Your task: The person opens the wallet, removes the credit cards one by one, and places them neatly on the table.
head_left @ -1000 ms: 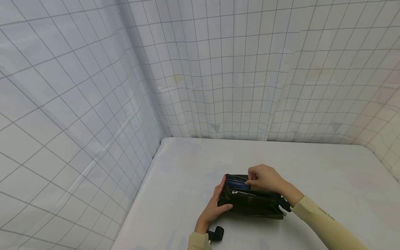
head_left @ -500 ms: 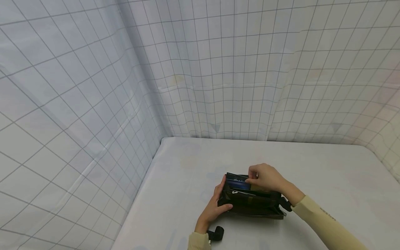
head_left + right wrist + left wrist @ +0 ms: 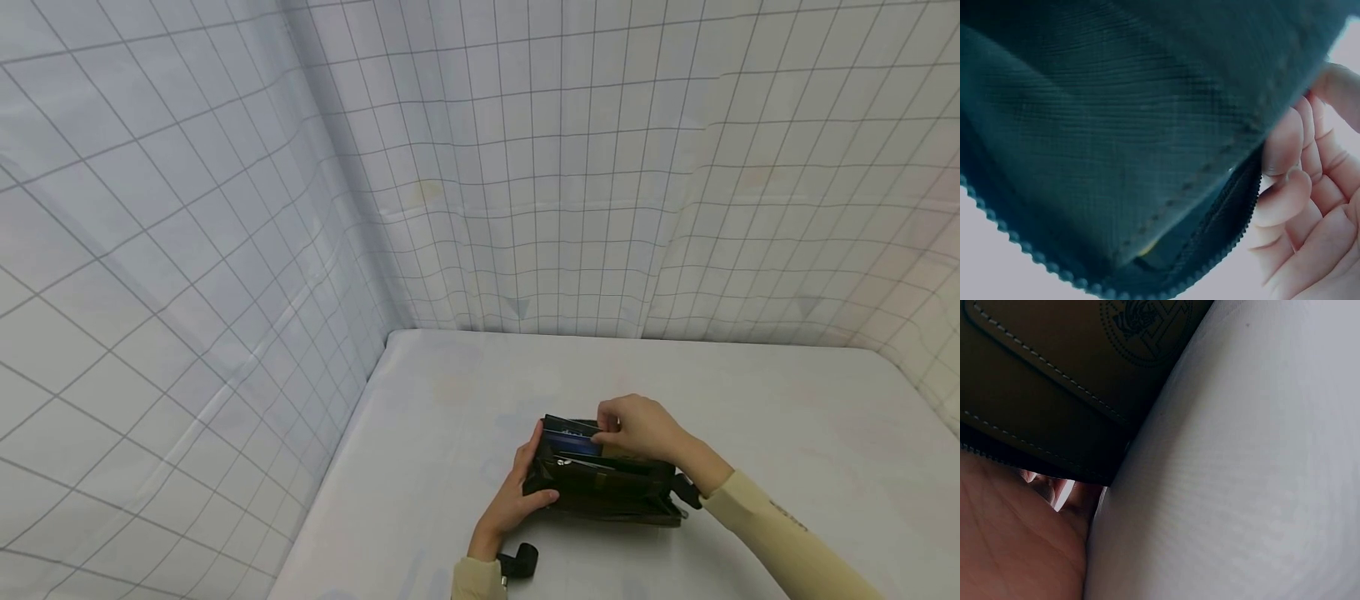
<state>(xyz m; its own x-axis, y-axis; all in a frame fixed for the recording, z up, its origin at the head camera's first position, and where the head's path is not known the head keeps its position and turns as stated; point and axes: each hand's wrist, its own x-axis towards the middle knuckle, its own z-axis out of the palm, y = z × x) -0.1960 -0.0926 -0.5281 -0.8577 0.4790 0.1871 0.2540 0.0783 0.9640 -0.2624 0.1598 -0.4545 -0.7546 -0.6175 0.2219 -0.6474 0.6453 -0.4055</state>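
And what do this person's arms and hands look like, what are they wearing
Pale yellow sleeves, with dark marks on the right one, too small to read. The left hand and right hand wear no gloves. A small black device sits by each wrist.

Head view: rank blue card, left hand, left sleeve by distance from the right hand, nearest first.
1. Blue card: in the wallet, just left of the right hand.
2. Left hand: at the wallet's left end.
3. Left sleeve: beyond the left hand, at the bottom edge.
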